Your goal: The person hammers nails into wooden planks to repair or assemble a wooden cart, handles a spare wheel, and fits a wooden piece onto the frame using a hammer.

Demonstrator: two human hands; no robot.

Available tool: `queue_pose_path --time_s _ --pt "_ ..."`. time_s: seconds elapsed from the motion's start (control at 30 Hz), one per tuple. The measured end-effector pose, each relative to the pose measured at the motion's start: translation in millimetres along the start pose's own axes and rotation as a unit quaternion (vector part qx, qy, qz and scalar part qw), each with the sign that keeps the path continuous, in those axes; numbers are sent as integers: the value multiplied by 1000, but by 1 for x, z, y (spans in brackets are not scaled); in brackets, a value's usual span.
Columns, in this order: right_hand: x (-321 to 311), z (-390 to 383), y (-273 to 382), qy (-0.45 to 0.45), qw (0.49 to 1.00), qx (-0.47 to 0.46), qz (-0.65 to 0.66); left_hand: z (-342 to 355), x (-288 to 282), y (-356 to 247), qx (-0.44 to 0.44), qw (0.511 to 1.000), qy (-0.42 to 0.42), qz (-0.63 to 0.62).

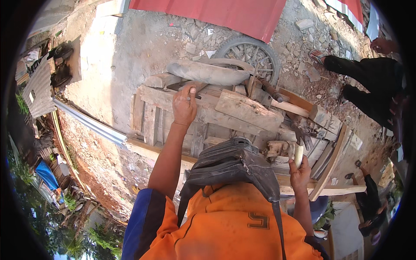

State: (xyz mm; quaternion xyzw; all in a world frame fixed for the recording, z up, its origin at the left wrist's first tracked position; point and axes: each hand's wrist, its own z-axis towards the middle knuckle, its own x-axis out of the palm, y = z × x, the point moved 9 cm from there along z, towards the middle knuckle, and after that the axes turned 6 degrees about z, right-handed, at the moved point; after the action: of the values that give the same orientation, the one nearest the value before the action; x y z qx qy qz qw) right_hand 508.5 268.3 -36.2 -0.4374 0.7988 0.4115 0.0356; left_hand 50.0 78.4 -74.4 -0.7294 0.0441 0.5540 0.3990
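Observation:
My right hand [299,174] is closed around the pale handle of a hammer [299,155], whose dark head points away from me over the right end of the wooden workbench [199,138]. My left hand [184,106] is closed at the far left edge of the bench top, by a worn plank. A short dark tip shows beside its fingers; what it belongs to is hidden. Between the hands a thick rough wood block [249,109] lies across the bench. A black bag [234,164] hangs at my front and covers part of the near side.
A grey rounded piece [208,72] and a spoked wheel with tyre [249,54] lie beyond the bench. Red metal sheeting [216,15] is farther off. Loose planks [331,164] jut out at right. Rubble covers the ground; people in dark clothes [368,80] stand at right.

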Motion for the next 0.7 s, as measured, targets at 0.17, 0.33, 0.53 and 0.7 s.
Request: queue_pose_path --time_s 0.17,0.33,0.53,0.7 --pt "2 -13 11 19 995 -33 -95 -9 11 10 23 997 0 73" --pt "15 -12 18 46 991 -32 -125 -4 8 -9 68 991 -60 99" --pt "23 -4 43 51 985 -70 -147 -4 -5 -28 -3 997 38 -66" --pt "14 -10 44 51 989 -69 -121 -24 8 -63 -1 982 135 -130"
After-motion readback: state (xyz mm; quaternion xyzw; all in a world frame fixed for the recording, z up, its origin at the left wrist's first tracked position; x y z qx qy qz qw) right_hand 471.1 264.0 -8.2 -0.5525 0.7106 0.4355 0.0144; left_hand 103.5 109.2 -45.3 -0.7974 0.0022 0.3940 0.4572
